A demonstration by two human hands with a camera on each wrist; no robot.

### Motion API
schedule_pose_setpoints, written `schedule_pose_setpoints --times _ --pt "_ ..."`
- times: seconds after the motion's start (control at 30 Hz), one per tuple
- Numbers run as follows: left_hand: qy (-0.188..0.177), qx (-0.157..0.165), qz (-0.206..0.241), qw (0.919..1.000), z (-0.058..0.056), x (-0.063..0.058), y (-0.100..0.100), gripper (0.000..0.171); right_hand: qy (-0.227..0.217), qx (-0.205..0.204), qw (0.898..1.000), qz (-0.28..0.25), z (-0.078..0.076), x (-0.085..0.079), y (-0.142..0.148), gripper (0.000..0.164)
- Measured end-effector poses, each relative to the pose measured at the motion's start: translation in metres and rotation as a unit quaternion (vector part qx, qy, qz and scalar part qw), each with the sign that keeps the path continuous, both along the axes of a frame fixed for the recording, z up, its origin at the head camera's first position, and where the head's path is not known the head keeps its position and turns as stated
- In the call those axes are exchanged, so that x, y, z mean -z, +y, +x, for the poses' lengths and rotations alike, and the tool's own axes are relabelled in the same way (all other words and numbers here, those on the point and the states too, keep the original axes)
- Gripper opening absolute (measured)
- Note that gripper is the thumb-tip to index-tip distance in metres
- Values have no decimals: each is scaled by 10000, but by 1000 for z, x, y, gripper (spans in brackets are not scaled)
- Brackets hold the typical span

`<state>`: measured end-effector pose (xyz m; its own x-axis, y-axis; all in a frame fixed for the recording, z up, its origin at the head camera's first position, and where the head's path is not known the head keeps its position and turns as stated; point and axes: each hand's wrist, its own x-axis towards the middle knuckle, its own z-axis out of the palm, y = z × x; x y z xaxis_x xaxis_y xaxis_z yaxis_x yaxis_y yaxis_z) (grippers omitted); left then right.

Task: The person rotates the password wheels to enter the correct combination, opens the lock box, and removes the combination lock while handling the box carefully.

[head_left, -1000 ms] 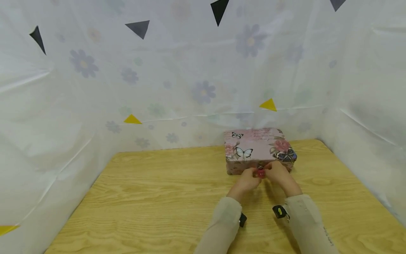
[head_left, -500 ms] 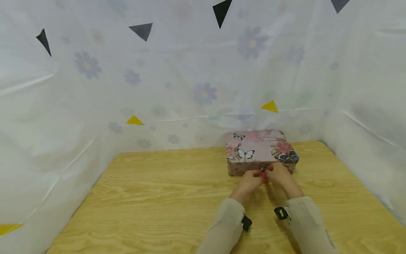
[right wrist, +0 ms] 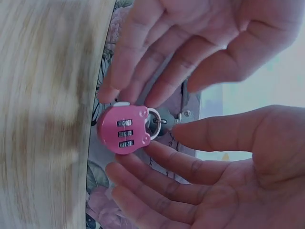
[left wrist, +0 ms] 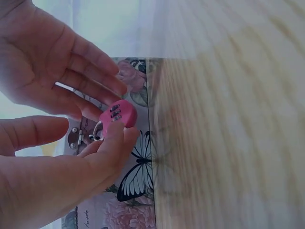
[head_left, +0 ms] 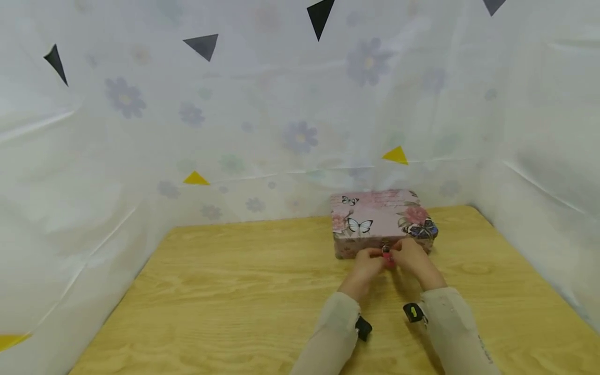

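Note:
A pink padlock [right wrist: 125, 130] with three number dials and small ears hangs by its silver shackle [right wrist: 155, 123] from the metal clasp [right wrist: 164, 119] of a floral box [head_left: 375, 213]. My left hand [head_left: 366, 271] is at its left side, and nearly straight fingertips touch the body near a white tab [right wrist: 121, 103]. The left thumb stands apart in the left wrist view. From the other side my right hand [head_left: 414, 260] reaches in, fingers extended and spread, with fingertips right at the padlock's edge. Its thumb tip is close to the clasp.
The box lid is down, printed with butterflies and roses. It stands at the back right of a wooden table [head_left: 225, 291]. Behind and beside it hangs a white flowered sheet [head_left: 262, 114] with black and yellow triangles.
The padlock has tilted, its lower end swinging slightly right, and its dialled face shows less in the head view. My left hand has shifted a little with it; the right hand stays nearly in place.

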<state>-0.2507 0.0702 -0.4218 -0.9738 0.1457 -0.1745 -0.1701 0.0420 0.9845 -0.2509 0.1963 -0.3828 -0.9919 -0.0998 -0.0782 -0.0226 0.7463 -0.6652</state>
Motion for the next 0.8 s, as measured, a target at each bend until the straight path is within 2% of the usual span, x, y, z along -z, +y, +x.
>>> schedule_pose_setpoints --times 0.23,0.37,0.8 --pt "-27 -28 -58 10000 -1 1 -4 26 170 0 9999 4 0 3 -1 24" --pt "-92 0 52 9999 0 2 -1 24 174 11 9998 -43 0 6 -2 26" --pt "-419 175 774 9960 0 4 5 26 235 86 9997 18 0 2 5 26"
